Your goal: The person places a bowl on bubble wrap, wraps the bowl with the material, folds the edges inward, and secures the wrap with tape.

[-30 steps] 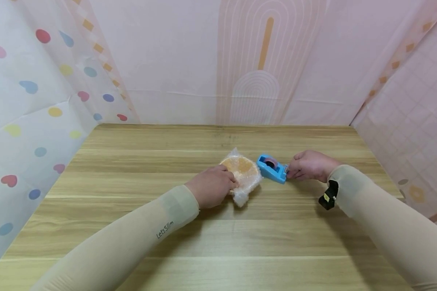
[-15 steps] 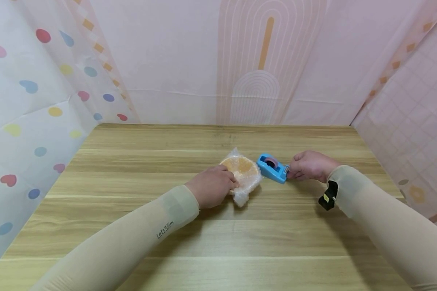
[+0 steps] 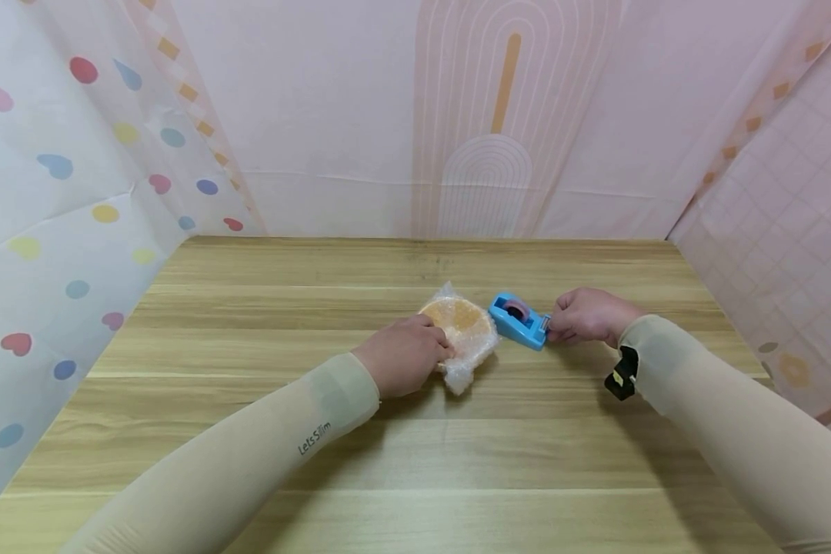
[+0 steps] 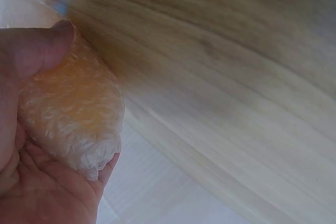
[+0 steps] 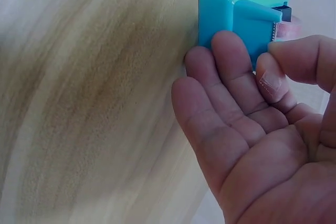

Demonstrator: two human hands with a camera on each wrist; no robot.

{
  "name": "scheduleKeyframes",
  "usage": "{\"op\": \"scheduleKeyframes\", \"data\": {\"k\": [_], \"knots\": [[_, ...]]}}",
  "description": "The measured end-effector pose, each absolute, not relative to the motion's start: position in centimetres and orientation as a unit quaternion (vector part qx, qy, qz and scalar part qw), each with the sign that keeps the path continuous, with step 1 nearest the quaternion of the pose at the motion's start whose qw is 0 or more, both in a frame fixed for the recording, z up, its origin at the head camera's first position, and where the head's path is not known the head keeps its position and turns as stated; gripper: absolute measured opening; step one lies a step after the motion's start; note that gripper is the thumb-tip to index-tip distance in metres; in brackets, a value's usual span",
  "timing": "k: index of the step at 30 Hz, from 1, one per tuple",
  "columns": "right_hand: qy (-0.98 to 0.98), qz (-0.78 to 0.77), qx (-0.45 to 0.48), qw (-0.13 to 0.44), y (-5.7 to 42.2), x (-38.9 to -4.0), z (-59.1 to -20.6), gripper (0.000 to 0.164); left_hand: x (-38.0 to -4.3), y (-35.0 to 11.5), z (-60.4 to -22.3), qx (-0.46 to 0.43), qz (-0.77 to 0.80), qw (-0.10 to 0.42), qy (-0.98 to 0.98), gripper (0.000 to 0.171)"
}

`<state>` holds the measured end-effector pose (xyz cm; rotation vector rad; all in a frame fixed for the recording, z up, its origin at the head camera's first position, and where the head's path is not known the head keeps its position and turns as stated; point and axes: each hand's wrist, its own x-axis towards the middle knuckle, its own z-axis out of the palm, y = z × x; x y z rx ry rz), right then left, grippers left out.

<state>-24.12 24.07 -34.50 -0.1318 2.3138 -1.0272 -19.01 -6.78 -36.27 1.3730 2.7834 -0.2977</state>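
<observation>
My left hand [image 3: 403,358] grips a round, flat orange-and-white thing in bubble wrap [image 3: 472,338]. In the left wrist view its thumb [image 4: 42,48] lies on top and the palm is beneath the wrap [image 4: 73,103]. Right of the wrap stands a blue tape dispenser [image 3: 522,332] with a pinkish tape roll [image 3: 516,308]. My right hand [image 3: 589,315] is at the dispenser's cutter end. In the right wrist view, thumb and index finger pinch a small clear piece of tape [image 5: 271,83] by the toothed edge; the other fingers are loosely bent beside the dispenser.
Everything rests on a wood-grain table [image 3: 457,454]. A pale pink patterned curtain [image 3: 318,115] hangs behind the table's far edge, with dotted cloth [image 3: 55,254] on the left. A small black device [image 3: 622,375] is strapped under the right wrist.
Almost nothing differs. Both hands, the wrapped thing and the dispenser keep their places, apart from a very slight shift of the right wrist.
</observation>
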Motion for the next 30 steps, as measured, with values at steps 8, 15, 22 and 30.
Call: {"op": "scheduleKeyframes", "data": {"k": [8,15,22,30], "knots": [[0.900,-0.327,-0.060,0.280,23.7,-23.9,-34.4,0.015,-18.9,-6.8,-36.2,0.442,-0.094,0.011,0.892,0.034],[0.949,-0.190,-0.124,0.221,23.4,-23.6,-34.3,0.020,-18.9,-6.9,-36.1,0.436,-0.091,0.015,0.895,0.033],[0.962,-0.140,-0.144,0.184,23.3,-23.0,-34.3,0.017,-18.9,-7.0,-36.2,0.431,-0.090,0.016,0.898,0.034],[0.973,-0.073,-0.173,0.136,23.0,-22.5,-34.8,0.011,-18.8,-7.1,-36.2,0.431,-0.093,0.015,0.897,0.033]]}}
